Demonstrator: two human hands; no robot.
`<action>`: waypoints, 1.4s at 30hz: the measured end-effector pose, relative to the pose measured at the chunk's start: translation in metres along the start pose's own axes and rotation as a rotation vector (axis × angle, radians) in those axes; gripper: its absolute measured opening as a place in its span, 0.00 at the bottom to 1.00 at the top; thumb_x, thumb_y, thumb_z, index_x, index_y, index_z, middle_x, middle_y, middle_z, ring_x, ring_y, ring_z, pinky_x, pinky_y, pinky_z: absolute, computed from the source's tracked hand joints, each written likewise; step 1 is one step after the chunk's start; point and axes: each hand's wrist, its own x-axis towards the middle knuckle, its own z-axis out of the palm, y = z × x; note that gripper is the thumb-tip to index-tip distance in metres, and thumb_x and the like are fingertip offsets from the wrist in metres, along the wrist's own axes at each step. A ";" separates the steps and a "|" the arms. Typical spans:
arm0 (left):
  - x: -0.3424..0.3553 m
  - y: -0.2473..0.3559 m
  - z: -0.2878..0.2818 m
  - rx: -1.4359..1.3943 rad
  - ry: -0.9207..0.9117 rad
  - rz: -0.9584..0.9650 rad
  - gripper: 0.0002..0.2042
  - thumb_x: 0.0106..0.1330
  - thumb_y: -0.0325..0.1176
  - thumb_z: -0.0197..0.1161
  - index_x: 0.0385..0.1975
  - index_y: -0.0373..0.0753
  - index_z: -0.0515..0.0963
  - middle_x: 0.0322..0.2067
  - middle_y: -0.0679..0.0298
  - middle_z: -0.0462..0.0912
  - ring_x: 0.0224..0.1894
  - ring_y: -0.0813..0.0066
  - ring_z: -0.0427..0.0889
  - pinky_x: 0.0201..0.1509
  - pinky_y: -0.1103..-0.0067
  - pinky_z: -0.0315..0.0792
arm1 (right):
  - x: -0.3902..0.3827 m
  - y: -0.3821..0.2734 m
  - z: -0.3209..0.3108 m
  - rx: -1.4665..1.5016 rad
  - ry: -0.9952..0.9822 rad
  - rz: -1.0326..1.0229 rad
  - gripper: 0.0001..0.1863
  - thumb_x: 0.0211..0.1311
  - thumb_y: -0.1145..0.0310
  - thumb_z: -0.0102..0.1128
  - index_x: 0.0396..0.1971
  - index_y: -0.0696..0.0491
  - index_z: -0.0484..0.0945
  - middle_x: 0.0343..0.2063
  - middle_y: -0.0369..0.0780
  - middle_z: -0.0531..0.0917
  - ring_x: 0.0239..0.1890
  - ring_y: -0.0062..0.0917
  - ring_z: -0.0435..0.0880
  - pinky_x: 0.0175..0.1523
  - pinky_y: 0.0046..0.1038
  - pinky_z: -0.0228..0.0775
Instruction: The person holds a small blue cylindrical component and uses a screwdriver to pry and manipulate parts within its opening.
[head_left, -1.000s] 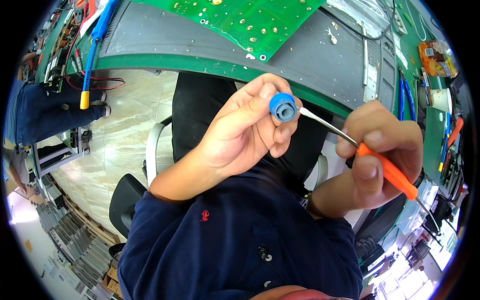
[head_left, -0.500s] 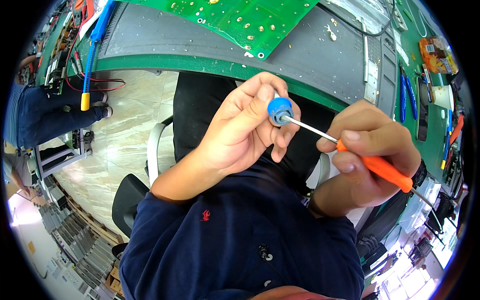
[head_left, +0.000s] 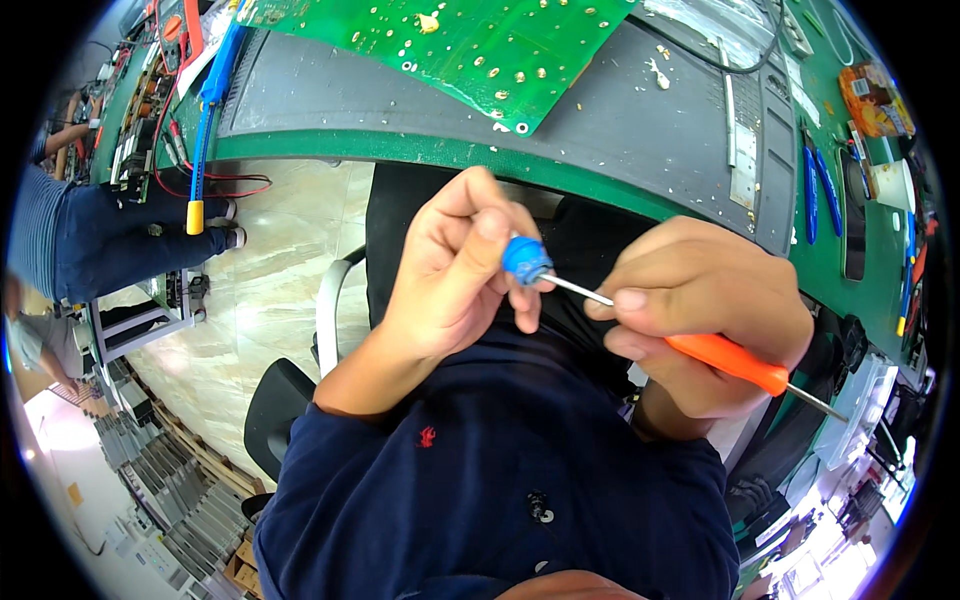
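Held over my lap, in front of the bench edge, is a small blue round cap-like part (head_left: 522, 257), pinched between the thumb and fingers of my left hand (head_left: 440, 275). My right hand (head_left: 715, 300) grips a screwdriver (head_left: 725, 358) by its orange handle. Its thin metal shaft reaches left to the open face of the blue part; whether the tip is inside or only touching I cannot tell. Another metal rod sticks out of the handle's back end. The fingers behind the blue part are partly hidden and slightly blurred.
A green circuit board (head_left: 470, 60) lies on the grey mat (head_left: 640, 130) of the bench. Blue-handled pliers (head_left: 812, 190), a dark phone-like slab (head_left: 853, 225) and a white cup (head_left: 893, 184) are at the right. A blue cable with a yellow tip (head_left: 195, 215) hangs over the left edge.
Both hands have shifted left and closer to my body, carrying the blue part and the screwdriver. The blue part's open face has turned more to the right and downward. The view has shifted slightly.
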 end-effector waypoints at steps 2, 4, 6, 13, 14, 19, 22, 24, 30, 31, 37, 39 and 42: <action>-0.005 0.006 -0.003 0.048 -0.005 0.028 0.12 0.70 0.38 0.51 0.33 0.35 0.62 0.25 0.54 0.76 0.20 0.77 0.77 0.20 0.80 0.77 | 0.001 0.003 0.007 0.038 0.038 -0.001 0.14 0.38 0.81 0.69 0.30 0.62 0.79 0.22 0.47 0.82 0.22 0.32 0.81 0.28 0.25 0.71; -0.007 0.012 0.002 0.180 0.037 0.099 0.13 0.70 0.39 0.52 0.36 0.34 0.63 0.25 0.53 0.76 0.20 0.76 0.77 0.21 0.80 0.77 | 0.000 0.003 0.009 0.062 0.066 0.012 0.14 0.39 0.80 0.70 0.30 0.62 0.79 0.22 0.47 0.82 0.22 0.32 0.81 0.28 0.25 0.71; -0.009 0.014 0.008 0.382 0.074 0.296 0.13 0.70 0.37 0.51 0.41 0.32 0.65 0.25 0.54 0.76 0.22 0.75 0.77 0.23 0.80 0.76 | 0.002 0.003 0.009 0.096 0.087 0.020 0.14 0.39 0.79 0.71 0.31 0.62 0.79 0.22 0.46 0.82 0.22 0.32 0.82 0.29 0.25 0.72; -0.004 0.036 0.016 0.983 -0.239 0.449 0.20 0.60 0.31 0.63 0.50 0.25 0.72 0.29 0.57 0.76 0.30 0.73 0.78 0.32 0.81 0.72 | -0.004 -0.008 -0.004 0.301 0.162 0.152 0.16 0.53 0.67 0.66 0.35 0.65 0.79 0.23 0.47 0.83 0.26 0.32 0.84 0.32 0.25 0.73; -0.006 0.038 0.019 1.074 -0.193 0.407 0.19 0.56 0.27 0.63 0.47 0.27 0.74 0.29 0.57 0.76 0.30 0.72 0.78 0.32 0.80 0.71 | -0.005 -0.009 -0.005 0.309 0.166 0.154 0.16 0.57 0.64 0.62 0.34 0.65 0.80 0.23 0.46 0.83 0.25 0.31 0.84 0.32 0.24 0.73; 0.000 0.040 0.029 1.399 -0.271 0.401 0.12 0.55 0.25 0.58 0.40 0.32 0.73 0.25 0.56 0.74 0.25 0.61 0.75 0.28 0.74 0.68 | -0.005 -0.014 -0.003 0.303 0.190 0.198 0.11 0.60 0.71 0.52 0.31 0.64 0.80 0.23 0.45 0.83 0.25 0.26 0.84 0.30 0.21 0.72; -0.001 0.043 0.032 1.390 -0.457 0.323 0.08 0.59 0.31 0.57 0.33 0.33 0.71 0.22 0.56 0.72 0.21 0.58 0.72 0.24 0.71 0.66 | -0.002 -0.020 -0.009 0.349 0.092 0.283 0.11 0.55 0.78 0.46 0.28 0.67 0.79 0.21 0.48 0.82 0.23 0.32 0.81 0.31 0.28 0.73; -0.002 0.050 0.029 1.363 -0.504 0.296 0.09 0.62 0.34 0.56 0.31 0.33 0.70 0.22 0.56 0.73 0.21 0.58 0.73 0.24 0.71 0.66 | -0.003 -0.020 -0.006 0.434 0.118 0.280 0.11 0.55 0.79 0.47 0.27 0.67 0.79 0.21 0.48 0.82 0.23 0.32 0.81 0.31 0.28 0.72; -0.002 0.050 0.027 1.217 -0.516 0.198 0.16 0.68 0.43 0.49 0.29 0.33 0.69 0.21 0.59 0.74 0.20 0.62 0.74 0.24 0.73 0.67 | -0.005 -0.012 0.000 0.535 0.098 0.283 0.10 0.62 0.76 0.48 0.27 0.63 0.79 0.23 0.42 0.84 0.28 0.23 0.84 0.35 0.21 0.74; -0.002 0.053 0.026 1.225 -0.498 0.173 0.17 0.68 0.44 0.49 0.29 0.34 0.70 0.21 0.60 0.74 0.20 0.63 0.74 0.24 0.73 0.66 | -0.003 -0.011 -0.001 0.519 0.078 0.294 0.11 0.62 0.75 0.49 0.27 0.63 0.79 0.23 0.42 0.84 0.28 0.22 0.84 0.34 0.20 0.74; -0.001 0.055 0.027 1.267 -0.436 0.033 0.18 0.68 0.45 0.48 0.27 0.35 0.70 0.19 0.63 0.73 0.19 0.66 0.72 0.23 0.75 0.63 | -0.005 -0.009 -0.005 0.452 0.036 0.368 0.11 0.63 0.73 0.50 0.27 0.62 0.80 0.23 0.41 0.84 0.29 0.20 0.84 0.34 0.19 0.73; 0.001 0.055 0.028 1.234 -0.405 -0.027 0.16 0.67 0.42 0.49 0.27 0.34 0.70 0.18 0.62 0.73 0.19 0.67 0.72 0.24 0.76 0.63 | -0.005 -0.007 -0.003 0.420 0.062 0.354 0.11 0.62 0.72 0.50 0.27 0.63 0.79 0.22 0.41 0.83 0.26 0.20 0.83 0.33 0.20 0.72; 0.006 0.055 0.032 1.263 -0.393 -0.085 0.14 0.67 0.39 0.49 0.29 0.32 0.70 0.18 0.62 0.72 0.18 0.66 0.71 0.24 0.77 0.63 | -0.005 -0.004 -0.006 0.359 0.046 0.355 0.12 0.62 0.71 0.50 0.26 0.63 0.79 0.20 0.41 0.83 0.23 0.21 0.80 0.30 0.22 0.70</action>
